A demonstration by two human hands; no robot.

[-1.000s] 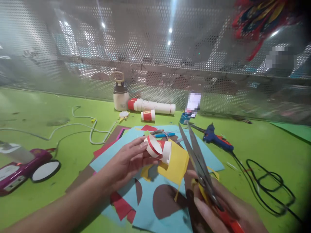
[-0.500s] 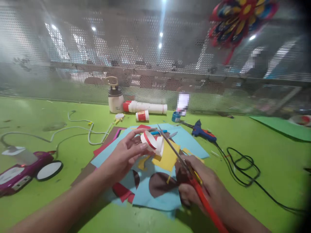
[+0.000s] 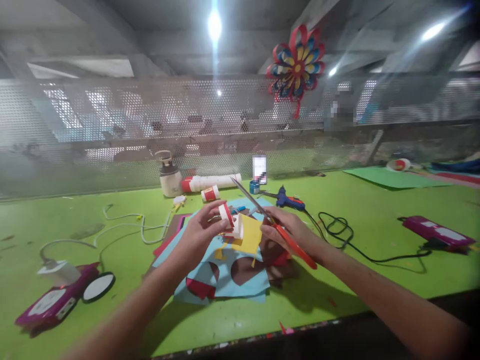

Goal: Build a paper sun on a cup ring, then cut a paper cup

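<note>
My left hand (image 3: 200, 232) pinches a cut piece of paper cup (image 3: 225, 215), white with a red band, between thumb and fingers. Just beneath it is another white cup piece (image 3: 237, 227), beside yellow paper (image 3: 248, 237); whether the two pieces touch, I cannot tell. In my right hand (image 3: 290, 227) are long scissors (image 3: 296, 246) with red-orange handles, their blades pointing up and to the left, apart from the cup piece. Under both hands lie sheets of light blue paper (image 3: 243, 287) with round holes cut in them, over brown and red sheets. A blue pen-like item (image 3: 238, 210) lies behind the cup pieces.
A blue glue gun (image 3: 288, 199) with a black cord lies at right, near a blue jar (image 3: 254, 187). A spray bottle (image 3: 170, 180), stacked paper cups (image 3: 213, 183) and a small cup (image 3: 210, 193) line the back. Purple power strips (image 3: 60, 297) lie at both sides.
My view has tilted up and swung right, bringing the second power strip into sight. The scissors have risen and turned, and the cup piece has rotated in my left hand.
</note>
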